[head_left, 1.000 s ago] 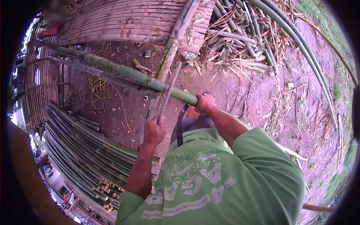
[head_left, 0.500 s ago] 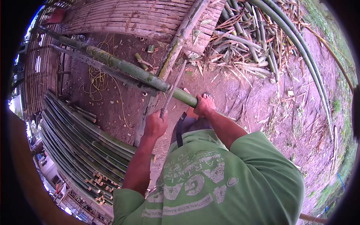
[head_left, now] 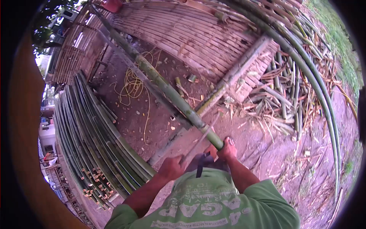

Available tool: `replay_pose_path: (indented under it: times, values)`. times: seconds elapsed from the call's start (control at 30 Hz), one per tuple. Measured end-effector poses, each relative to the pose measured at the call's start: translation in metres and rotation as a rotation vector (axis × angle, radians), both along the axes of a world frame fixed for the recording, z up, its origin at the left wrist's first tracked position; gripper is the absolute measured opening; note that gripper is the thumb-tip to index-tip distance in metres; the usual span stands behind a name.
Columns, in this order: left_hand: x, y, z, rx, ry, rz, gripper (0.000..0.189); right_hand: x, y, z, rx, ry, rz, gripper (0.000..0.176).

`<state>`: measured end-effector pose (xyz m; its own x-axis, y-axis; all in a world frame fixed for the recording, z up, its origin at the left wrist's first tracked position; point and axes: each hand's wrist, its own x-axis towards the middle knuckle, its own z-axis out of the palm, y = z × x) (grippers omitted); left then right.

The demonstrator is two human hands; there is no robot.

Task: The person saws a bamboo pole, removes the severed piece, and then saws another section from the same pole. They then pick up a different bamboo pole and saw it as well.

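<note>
A green bamboo pole (head_left: 164, 86) runs from the upper left down to my body, resting across a wooden beam (head_left: 215, 95). My right hand (head_left: 227, 149) is closed round its near end. Closed on the near end of a long, narrow saw (head_left: 200, 140) is my left hand (head_left: 172, 168). The saw's blade lies across the pole, a short way beyond my right hand. Its teeth are too small to make out, and the grip is hidden by my fingers.
Bamboo poles (head_left: 103, 141) lie stacked at left. A slatted bamboo platform (head_left: 183, 34) stands ahead, with cut pieces and scraps (head_left: 282, 95) heaped to its right. Yellow cord (head_left: 131, 86) lies on the dirt. Two long curved poles (head_left: 324, 91) arch along the right.
The view has shifted, so the pole, stack and platform sit differently in it. My left hand has drawn back toward my body with the saw. My right hand stays on the pole's end.
</note>
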<state>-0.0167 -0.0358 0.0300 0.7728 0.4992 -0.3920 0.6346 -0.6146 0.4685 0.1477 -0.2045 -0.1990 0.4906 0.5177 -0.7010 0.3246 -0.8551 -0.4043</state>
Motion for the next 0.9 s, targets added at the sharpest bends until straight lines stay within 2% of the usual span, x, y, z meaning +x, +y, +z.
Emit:
replay_pose_path:
  times: [0.07,0.1,0.13,0.17,0.2,0.27,0.37,0.43,0.5,0.6,0.67,0.7,0.77,0.8,0.9]
  values:
    - [-0.033,-0.011,0.043,-0.054,0.100,0.014,0.023,-0.002,-0.003,-0.001,-0.015,-0.023,0.040,0.072]
    - [-0.037,-0.009,0.050,-0.086,0.193,-0.006,0.023,-0.005,-0.005,-0.002,-0.023,-0.041,0.057,0.077]
    - [-0.027,-0.003,0.042,-0.088,0.159,0.010,0.023,-0.007,-0.007,-0.005,-0.016,-0.059,0.063,0.082]
    - [-0.012,0.000,0.023,-0.091,0.123,0.025,0.023,-0.010,-0.009,-0.008,-0.017,-0.080,0.067,0.087]
    - [0.006,0.005,0.000,-0.092,0.086,0.041,0.023,-0.008,-0.007,-0.010,-0.012,-0.073,0.073,0.085]
    - [0.036,0.014,-0.100,-0.077,-0.016,0.036,0.026,-0.005,-0.005,-0.011,-0.017,-0.014,0.075,0.081]
    - [0.036,0.007,-0.063,-0.091,0.061,0.006,0.028,-0.007,-0.017,-0.013,-0.002,-0.060,0.077,0.076]
    - [-0.004,-0.003,0.012,-0.124,0.101,0.069,0.028,0.010,0.008,0.027,-0.117,0.189,0.013,0.077]
    - [-0.030,-0.011,0.057,-0.139,0.299,0.060,0.027,0.011,0.011,0.040,-0.113,0.174,-0.004,0.080]
    - [-0.018,-0.002,0.013,-0.118,0.144,0.044,0.029,0.005,0.010,0.009,-0.056,0.083,0.031,0.091]
    - [0.023,0.011,-0.082,-0.040,-0.007,0.024,0.024,-0.001,0.001,-0.005,-0.056,0.029,0.065,0.093]
    - [0.043,0.011,-0.082,-0.025,0.019,0.040,0.022,-0.001,-0.003,-0.010,-0.081,0.044,0.076,0.094]
    - [0.050,0.000,-0.064,-0.075,0.032,0.077,0.021,-0.003,-0.001,-0.009,-0.105,0.042,0.066,0.089]
    - [0.035,0.001,-0.042,-0.107,-0.006,0.107,0.021,0.000,-0.001,-0.006,-0.113,0.044,0.060,0.087]
    - [-0.018,-0.014,0.047,-0.023,0.135,0.020,0.018,0.003,0.002,0.005,-0.097,0.101,0.004,0.074]
